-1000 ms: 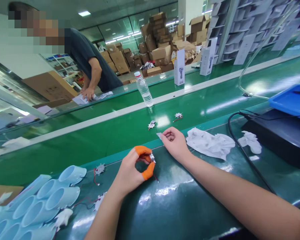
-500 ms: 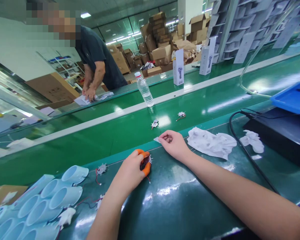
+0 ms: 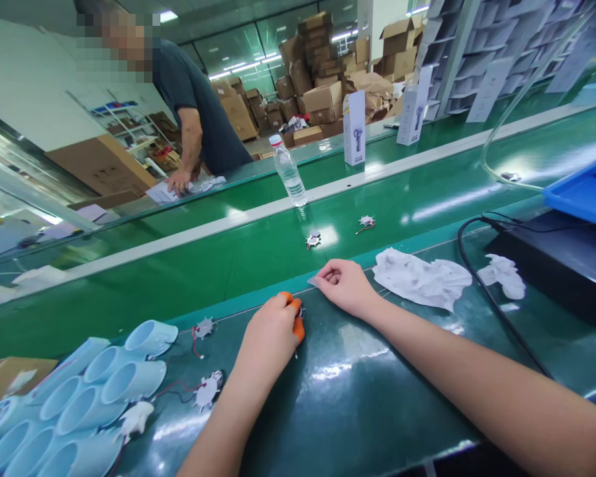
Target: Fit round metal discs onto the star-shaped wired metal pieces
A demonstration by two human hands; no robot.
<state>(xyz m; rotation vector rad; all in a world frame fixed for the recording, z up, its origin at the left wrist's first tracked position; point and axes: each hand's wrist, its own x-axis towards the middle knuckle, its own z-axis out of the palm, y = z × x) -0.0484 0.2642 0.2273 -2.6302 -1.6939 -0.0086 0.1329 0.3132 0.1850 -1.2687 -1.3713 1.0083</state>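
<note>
My left hand (image 3: 271,334), with orange covers on its fingertips, is closed over a small white spoked disc (image 3: 301,313) at the bench edge. Most of that disc is hidden by the fingers. To its right, my right hand (image 3: 346,286) pinches a small thin whitish piece (image 3: 313,281) between thumb and forefinger. Similar spoked discs with thin wires lie left of my left hand: one disc (image 3: 205,328) near the edge and another disc (image 3: 207,391) beside my forearm. Two more, a near disc (image 3: 312,241) and a farther disc (image 3: 366,220), rest on the green belt.
Light-blue plastic tubes (image 3: 135,383) cluster at left. Crumpled white paper (image 3: 424,278), a black cable (image 3: 481,291) and a blue tray (image 3: 583,192) are at right. A water bottle (image 3: 289,173) and white boxes (image 3: 355,129) stand beyond. Across the belt, a person (image 3: 198,109) handles white paper or card.
My left hand has shifted slightly right and its fingers cover more of the disc. My right hand keeps its pinch almost in place. The view has tilted a little.
</note>
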